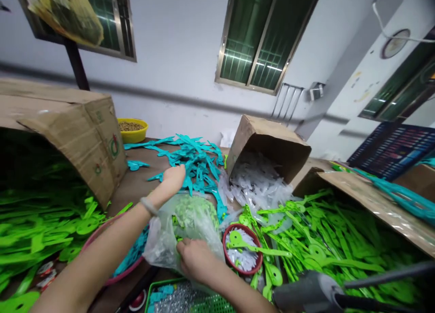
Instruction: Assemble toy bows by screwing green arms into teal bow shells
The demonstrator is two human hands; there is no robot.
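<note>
My left hand (174, 179), with a pale band at the wrist, is at the near edge of a heap of teal plastic pieces (195, 156). Its fingers are curled, and what they hold, if anything, is hidden. My right hand (197, 260) is closed at the near side of a clear plastic bag (159, 247), with its fingertips pinching the film. Small light-green pieces (195, 213) fill the bag. Just right of that hand stands a red round bowl (260, 258) of whitish strips, with a long green plastic piece (258, 249) lying across it.
Cardboard boxes (102, 140) flank the table, green pieces (316, 249) spilling out. Another box (268, 127) holds translucent strips. A pink basin (112, 281) and green basket (149, 299) are close in front. A dark grey cylindrical tool (302, 292) juts in at lower right.
</note>
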